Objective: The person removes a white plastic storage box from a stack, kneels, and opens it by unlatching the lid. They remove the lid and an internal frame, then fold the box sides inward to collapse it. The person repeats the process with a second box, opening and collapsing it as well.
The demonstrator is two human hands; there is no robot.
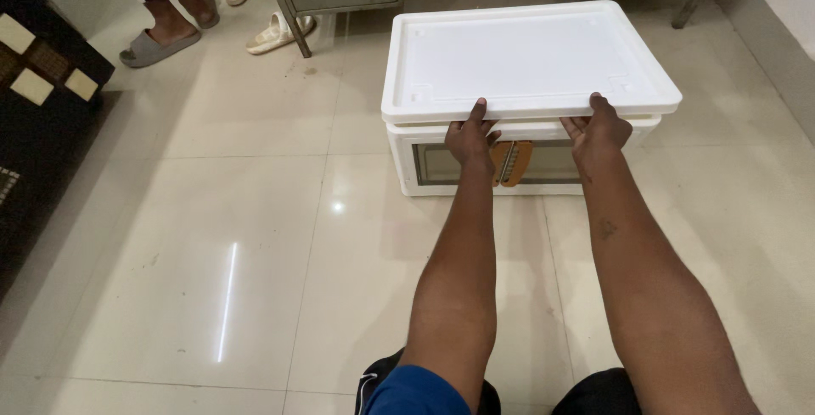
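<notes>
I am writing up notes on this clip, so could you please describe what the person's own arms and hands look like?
Both forearms are bare, with no sleeves, gloves, watch or rings to be seen. The left hand and right hand are bare too. The right forearm carries a small dark mark, perhaps a tattoo; it is too small to read. At the bottom edge show a blue garment and dark clothing with a white stripe.

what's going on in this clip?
A person crouches over a white storage box on the tiled floor. Both hands grip the near edge of its white lid: left hand and right hand, thumbs on top, fingers under the rim. The lid sits roughly flat on the box. An orange latch shows on the front between the hands. Another person's feet in sandals stand at top left.
</notes>
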